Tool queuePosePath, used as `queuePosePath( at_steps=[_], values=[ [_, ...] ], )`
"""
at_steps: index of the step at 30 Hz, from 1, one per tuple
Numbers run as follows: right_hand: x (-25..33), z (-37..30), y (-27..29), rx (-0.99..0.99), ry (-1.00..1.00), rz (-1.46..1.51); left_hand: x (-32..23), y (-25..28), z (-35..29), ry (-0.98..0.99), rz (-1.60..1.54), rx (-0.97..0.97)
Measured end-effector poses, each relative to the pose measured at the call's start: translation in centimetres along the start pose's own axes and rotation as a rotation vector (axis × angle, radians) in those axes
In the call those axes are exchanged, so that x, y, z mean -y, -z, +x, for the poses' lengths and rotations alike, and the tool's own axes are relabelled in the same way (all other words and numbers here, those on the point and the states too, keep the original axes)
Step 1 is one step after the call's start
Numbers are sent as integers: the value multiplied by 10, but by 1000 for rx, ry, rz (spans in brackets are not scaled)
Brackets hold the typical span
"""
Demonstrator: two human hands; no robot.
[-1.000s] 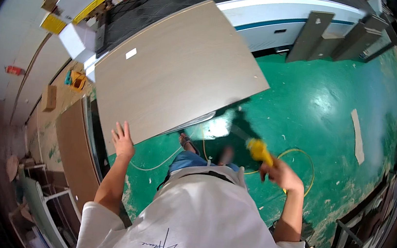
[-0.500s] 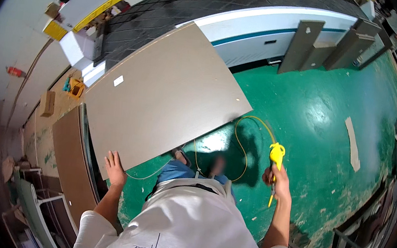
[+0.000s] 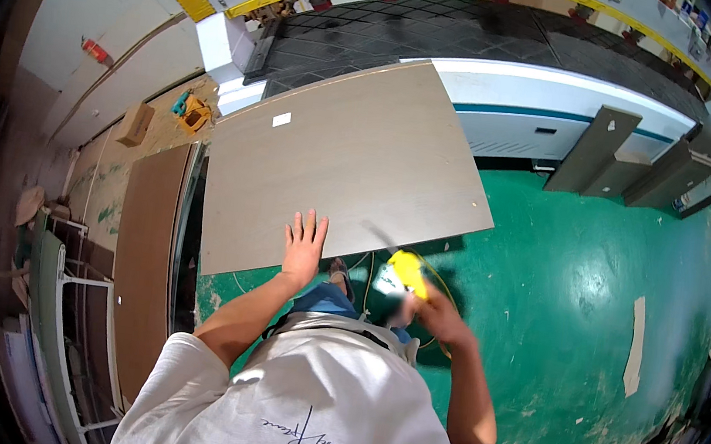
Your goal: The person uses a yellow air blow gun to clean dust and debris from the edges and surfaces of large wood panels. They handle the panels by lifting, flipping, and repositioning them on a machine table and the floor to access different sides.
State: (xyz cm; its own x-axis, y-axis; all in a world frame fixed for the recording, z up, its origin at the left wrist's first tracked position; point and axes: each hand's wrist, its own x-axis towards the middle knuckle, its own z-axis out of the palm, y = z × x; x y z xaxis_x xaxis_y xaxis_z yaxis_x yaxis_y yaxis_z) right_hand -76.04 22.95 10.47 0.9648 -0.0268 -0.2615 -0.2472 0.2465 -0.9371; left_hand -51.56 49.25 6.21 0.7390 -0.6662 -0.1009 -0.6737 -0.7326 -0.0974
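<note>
A large grey-brown board (image 3: pixel 355 152) with a small white label lies in front of me, its far side over the dark machine bed. My left hand (image 3: pixel 305 250) rests on its near part with the fingers spread flat. In my right hand (image 3: pixel 440 313) is a yellow air blow gun (image 3: pixel 409 274), gripped by its handle. Its thin nozzle (image 3: pixel 380 235), smeared by motion, points over the board's near edge. A yellow hose (image 3: pixel 437 277) loops down toward the floor behind the gun.
A long machine with a dark bed (image 3: pixel 481 39) spans the far side. Narrow boards (image 3: pixel 593 153) lean against its front at the right. Brown panels (image 3: pixel 148 233) and a metal rack (image 3: pixel 90 284) stand at left. A pale strip (image 3: pixel 635 346) lies on the green floor (image 3: pixel 553 332).
My left hand has slid from the board's near left corner to the middle of its near edge. My right hand has brought the blow gun left and up to the board.
</note>
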Motion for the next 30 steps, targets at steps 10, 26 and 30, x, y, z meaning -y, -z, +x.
queuePosePath(
  at_steps=[10,26,30],
  values=[
    [-25,-77,31,42,-154,594,17,229,-51,-127,-109,60],
    [76,41,184,-356,-51,318,183,533,55,-258,-25,147],
    [111,99,196,-261,-40,355,257,523,163,-254,-268,-88]
  ],
)
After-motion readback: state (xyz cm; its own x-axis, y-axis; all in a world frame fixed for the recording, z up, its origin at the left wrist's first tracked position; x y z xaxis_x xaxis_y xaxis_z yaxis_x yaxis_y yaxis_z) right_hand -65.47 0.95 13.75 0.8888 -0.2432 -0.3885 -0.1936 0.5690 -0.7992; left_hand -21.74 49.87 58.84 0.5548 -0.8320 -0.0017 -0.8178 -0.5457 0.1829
